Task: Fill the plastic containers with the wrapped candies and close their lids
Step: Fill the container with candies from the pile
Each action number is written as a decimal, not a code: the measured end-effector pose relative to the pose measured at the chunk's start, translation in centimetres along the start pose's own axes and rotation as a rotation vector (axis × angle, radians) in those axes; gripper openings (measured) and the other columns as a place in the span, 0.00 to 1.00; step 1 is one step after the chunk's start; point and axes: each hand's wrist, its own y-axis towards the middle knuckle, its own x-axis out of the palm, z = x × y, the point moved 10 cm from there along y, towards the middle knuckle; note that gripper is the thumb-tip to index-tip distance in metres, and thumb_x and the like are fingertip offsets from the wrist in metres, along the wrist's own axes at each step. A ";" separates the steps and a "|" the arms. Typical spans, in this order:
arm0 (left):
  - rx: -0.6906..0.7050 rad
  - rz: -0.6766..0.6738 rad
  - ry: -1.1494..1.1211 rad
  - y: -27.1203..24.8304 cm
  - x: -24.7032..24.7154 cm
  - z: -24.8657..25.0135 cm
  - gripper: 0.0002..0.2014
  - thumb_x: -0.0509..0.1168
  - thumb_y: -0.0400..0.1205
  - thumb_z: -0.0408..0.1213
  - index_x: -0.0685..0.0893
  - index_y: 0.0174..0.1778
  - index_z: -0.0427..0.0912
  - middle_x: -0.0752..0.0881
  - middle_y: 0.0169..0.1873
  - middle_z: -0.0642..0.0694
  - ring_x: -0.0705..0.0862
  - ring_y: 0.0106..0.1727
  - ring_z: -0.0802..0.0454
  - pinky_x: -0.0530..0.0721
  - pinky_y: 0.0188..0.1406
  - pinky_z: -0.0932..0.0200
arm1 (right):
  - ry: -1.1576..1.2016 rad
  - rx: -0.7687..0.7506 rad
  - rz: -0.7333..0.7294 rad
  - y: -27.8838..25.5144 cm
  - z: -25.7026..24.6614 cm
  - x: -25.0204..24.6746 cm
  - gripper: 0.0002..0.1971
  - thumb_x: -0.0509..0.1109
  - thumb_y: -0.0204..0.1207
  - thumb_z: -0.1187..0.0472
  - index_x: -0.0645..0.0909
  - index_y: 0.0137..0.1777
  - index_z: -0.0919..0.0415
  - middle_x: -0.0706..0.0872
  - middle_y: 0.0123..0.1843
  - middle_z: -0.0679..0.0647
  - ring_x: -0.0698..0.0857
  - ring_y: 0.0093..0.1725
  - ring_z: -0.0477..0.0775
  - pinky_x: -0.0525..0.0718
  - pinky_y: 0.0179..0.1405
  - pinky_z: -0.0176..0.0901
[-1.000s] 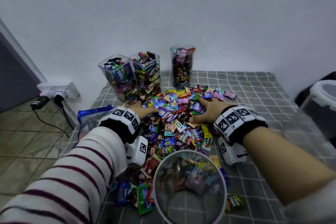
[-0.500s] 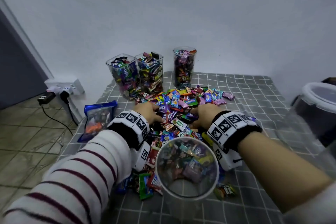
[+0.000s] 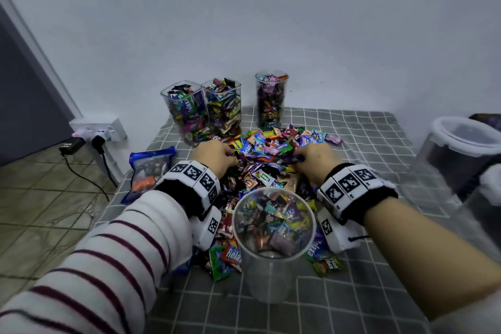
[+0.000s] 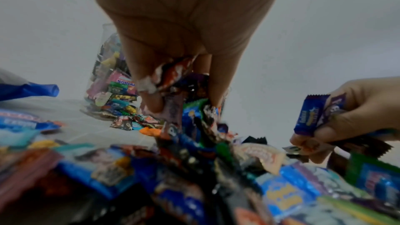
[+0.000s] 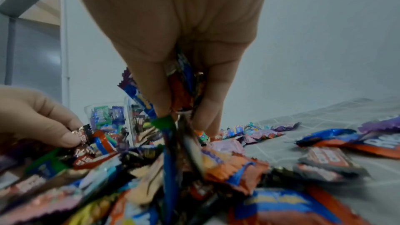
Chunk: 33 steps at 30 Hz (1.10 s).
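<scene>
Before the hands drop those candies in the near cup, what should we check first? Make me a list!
1. Left hand grips candies: ok.
2. Right hand grips candies: ok.
3. Near cup open on top: ok.
4. Near cup has room: ok, candies lie low inside.
5. Near cup stands upright on the checked cloth: ok.
6. Lid for this cup within reach: cannot tell.

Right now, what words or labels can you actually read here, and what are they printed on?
"Relax": on a red candy wrapper lying beside the near clear container.
"Relaxa": on a blue wrapper inside the back-left container.
Square black-and-white codes, no words: on both wristbands.
Other wrappers in the candy pile: print too small or blurred to read.
</scene>
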 end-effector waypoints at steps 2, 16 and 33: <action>0.011 0.022 -0.011 -0.5 -0.6 0.3 0.15 0.67 0.80 0.47 0.88 0.56 0.42 0.87 0.53 0.40 0.82 0.56 0.42 0.79 0.51 0.53 | 0.069 0.004 0.035 -0.4 0.1 -0.8 0.14 0.65 0.80 0.59 0.83 0.63 0.57 0.86 0.56 0.61 0.82 0.58 0.61 0.79 0.53 0.46; 0.131 0.181 -0.481 -2.5 -4.1 1.8 0.14 0.72 0.77 0.42 0.89 0.54 0.38 0.90 0.49 0.39 0.86 0.53 0.41 0.83 0.57 0.44 | 0.802 -0.228 0.107 -7.4 -3.4 -6.4 0.15 0.69 0.76 0.71 0.82 0.37 0.47 0.86 0.31 0.49 0.84 0.32 0.48 0.86 0.35 0.44; 0.202 0.184 -0.698 -4.7 -4.5 3.6 0.09 0.72 0.76 0.38 0.91 0.49 0.40 0.89 0.39 0.46 0.88 0.48 0.46 0.84 0.56 0.43 | 0.397 -0.461 -0.049 -13.7 -9.7 -5.2 0.08 0.74 0.73 0.60 0.89 0.51 0.53 0.88 0.36 0.51 0.83 0.35 0.42 0.78 0.34 0.36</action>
